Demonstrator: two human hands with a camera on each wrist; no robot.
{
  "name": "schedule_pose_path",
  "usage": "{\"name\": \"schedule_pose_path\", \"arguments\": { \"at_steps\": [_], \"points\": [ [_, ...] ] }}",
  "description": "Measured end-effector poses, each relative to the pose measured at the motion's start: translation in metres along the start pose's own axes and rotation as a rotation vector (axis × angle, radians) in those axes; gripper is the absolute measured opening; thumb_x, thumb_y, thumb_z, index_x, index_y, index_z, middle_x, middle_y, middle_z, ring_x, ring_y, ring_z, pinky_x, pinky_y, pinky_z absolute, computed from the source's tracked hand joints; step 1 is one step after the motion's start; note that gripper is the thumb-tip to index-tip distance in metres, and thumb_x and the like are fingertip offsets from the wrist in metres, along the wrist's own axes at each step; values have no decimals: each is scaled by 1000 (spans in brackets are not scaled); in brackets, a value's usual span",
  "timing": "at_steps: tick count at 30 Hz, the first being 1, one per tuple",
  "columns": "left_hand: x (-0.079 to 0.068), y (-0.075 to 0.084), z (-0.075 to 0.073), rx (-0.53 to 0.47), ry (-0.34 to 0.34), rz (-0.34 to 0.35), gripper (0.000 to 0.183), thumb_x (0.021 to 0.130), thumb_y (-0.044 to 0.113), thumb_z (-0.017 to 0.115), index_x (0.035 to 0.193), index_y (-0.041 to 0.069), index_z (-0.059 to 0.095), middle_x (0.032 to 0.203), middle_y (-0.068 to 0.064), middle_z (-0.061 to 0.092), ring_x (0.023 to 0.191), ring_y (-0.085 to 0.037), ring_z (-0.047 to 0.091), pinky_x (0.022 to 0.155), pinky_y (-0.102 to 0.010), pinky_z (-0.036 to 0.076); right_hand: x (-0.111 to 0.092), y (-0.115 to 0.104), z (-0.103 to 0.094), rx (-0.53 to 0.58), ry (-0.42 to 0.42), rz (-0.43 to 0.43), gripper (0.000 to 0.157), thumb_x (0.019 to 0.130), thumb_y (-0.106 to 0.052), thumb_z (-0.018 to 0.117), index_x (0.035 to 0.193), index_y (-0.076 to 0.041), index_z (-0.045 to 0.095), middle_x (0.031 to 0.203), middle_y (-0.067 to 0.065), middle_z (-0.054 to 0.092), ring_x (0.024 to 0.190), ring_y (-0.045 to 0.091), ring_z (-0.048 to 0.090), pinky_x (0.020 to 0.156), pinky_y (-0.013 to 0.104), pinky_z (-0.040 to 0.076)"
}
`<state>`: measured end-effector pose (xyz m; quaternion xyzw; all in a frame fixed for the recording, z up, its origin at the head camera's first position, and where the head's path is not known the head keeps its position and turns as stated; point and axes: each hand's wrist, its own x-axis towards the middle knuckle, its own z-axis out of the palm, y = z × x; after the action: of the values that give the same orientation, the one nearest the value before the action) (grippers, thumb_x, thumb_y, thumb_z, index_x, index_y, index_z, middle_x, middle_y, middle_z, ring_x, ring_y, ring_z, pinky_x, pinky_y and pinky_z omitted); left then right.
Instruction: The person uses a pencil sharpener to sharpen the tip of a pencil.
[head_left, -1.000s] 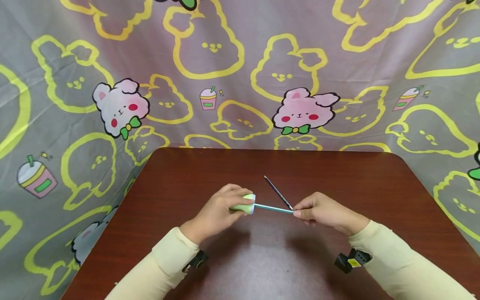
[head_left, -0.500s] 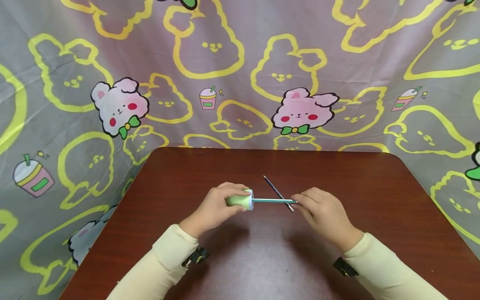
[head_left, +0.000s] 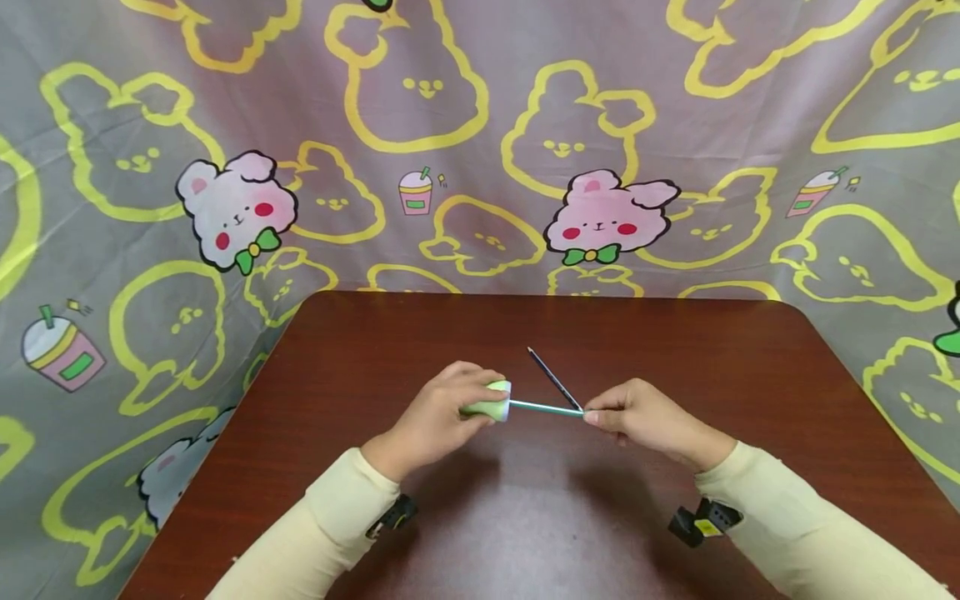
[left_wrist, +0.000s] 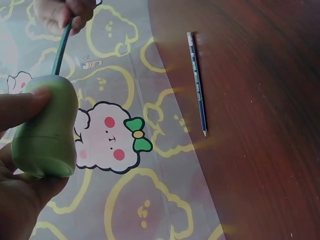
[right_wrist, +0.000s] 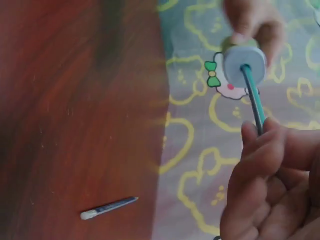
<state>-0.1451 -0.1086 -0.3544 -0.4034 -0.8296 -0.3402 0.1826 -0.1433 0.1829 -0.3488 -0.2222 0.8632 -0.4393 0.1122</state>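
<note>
My left hand (head_left: 429, 423) grips a light green pencil sharpener (left_wrist: 52, 122) with a pale end face, held above the table. A teal pencil (head_left: 546, 408) runs from the hole in that face, seen head-on in the right wrist view, to my right hand (head_left: 656, 423). My right thumb and fingers pinch the pencil's outer end. The pencil's inserted tip is hidden inside the sharpener. On the table beyond, a dark blue pencil (head_left: 553, 377) lies diagonally; its white-ended near part (right_wrist: 89, 215) shows in the right wrist view.
A dark reddish-brown table (head_left: 390, 333) with rounded far corners lies under both hands. Behind it and along its sides hangs a grey curtain (head_left: 480, 100) with yellow outlined bunnies. Black devices (head_left: 705, 521) are strapped at the wrists.
The right hand rolled over at the pencil's end half a second ago and has turned back to its earlier pose. The sharpener and teal pencil shifted slightly in tilt; the blue pencil stayed put.
</note>
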Motion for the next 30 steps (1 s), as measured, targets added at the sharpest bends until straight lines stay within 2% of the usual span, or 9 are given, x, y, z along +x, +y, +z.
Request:
{"name": "schedule_pose_path", "arguments": {
  "at_steps": [2,5,8,11,13,16,21,25,30],
  "points": [
    [0,0,0,16,-1,25,34,68,-3,83,100,5,76,112,-10,70,104,-24,60,86,-31,52,3,-1,-4,73,-68,98,14,92,-12,64,88,0,70,62,1,51,57,11,48,52,26,44],
    [0,0,1,12,-13,-15,34,69,-2,83,102,5,75,113,-10,70,105,-25,60,86,-31,52,3,0,-4,-45,-37,54,12,91,-15,65,93,-5,72,70,-2,60,63,12,53,57,27,47],
    [1,1,0,-35,-19,-115,35,71,-1,82,105,4,74,114,-10,69,107,-24,59,85,-30,53,2,4,0,-286,122,-130,17,85,-16,73,101,-10,73,83,-6,65,72,9,56,62,28,48],
    [2,0,-2,-112,-3,-212,36,71,-1,82,106,3,74,115,-9,68,109,-24,59,84,-31,54,2,10,5,-506,350,-404,29,75,-11,80,103,-10,72,88,-5,67,77,12,60,65,32,50],
    [2,0,-4,-156,7,-253,36,71,-1,82,106,3,74,114,-9,68,110,-24,60,86,-31,53,3,14,7,-610,491,-575,24,76,-11,79,99,-7,73,87,-3,67,78,14,62,65,34,51],
    [3,0,-4,-207,8,-288,37,70,-1,82,106,3,74,114,-9,69,110,-24,60,87,-31,52,7,17,9,-656,609,-772,13,90,-16,68,91,-5,73,81,-1,66,71,15,61,61,33,49],
    [3,1,-4,-227,-4,-303,37,71,-1,81,107,3,74,115,-8,69,112,-24,59,87,-30,52,10,17,12,-727,715,-948,31,100,-21,52,83,-4,71,69,-1,62,58,15,56,52,32,47],
    [2,0,-3,-169,-14,-241,36,72,-2,81,107,2,74,116,-10,68,111,-25,59,87,-31,53,6,16,12,-695,593,-817,22,96,-21,60,81,-9,71,65,-6,61,55,9,53,48,29,45],
    [1,-1,1,-21,-32,-47,35,69,-2,83,102,5,76,113,-10,70,105,-24,60,85,-30,53,2,16,3,-273,71,-338,10,88,-11,68,78,-13,70,61,-12,55,54,0,46,49,21,40]
  ]
}}
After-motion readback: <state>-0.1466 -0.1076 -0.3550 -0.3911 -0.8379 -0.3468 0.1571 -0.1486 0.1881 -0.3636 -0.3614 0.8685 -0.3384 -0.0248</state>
